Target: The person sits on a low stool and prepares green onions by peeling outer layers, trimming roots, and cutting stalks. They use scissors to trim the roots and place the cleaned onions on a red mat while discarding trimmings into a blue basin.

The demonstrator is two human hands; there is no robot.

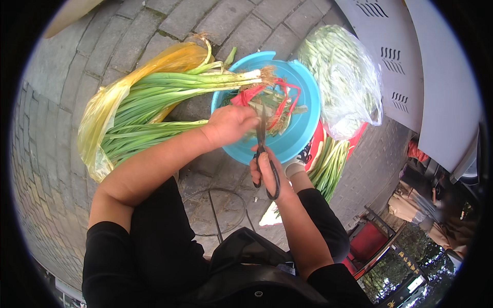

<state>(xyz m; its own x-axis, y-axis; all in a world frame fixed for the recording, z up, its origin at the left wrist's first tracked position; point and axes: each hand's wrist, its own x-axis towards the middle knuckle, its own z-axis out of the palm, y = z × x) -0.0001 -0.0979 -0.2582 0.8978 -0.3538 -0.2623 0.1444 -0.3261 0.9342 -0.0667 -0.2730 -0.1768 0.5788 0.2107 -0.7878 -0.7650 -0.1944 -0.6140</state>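
My right hand grips a pair of scissors by the dark handles, blades pointing away from me over a blue plastic basin. Left of the blades, my left hand has its fingers curled above the basin; whether it holds anything is hidden. Inside the basin lie vegetable trimmings and a red plastic strip. Scallions lie left of the basin, partly in a yellow plastic bag, with some rooted ends reaching over the rim. Other scallion leaves run behind my left wrist.
Right of the basin sits a clear plastic bag full of pale green vegetables. More scallions lie below it on red material. Light metal panels with vents stand at the upper right. Grey paving bricks form the ground.
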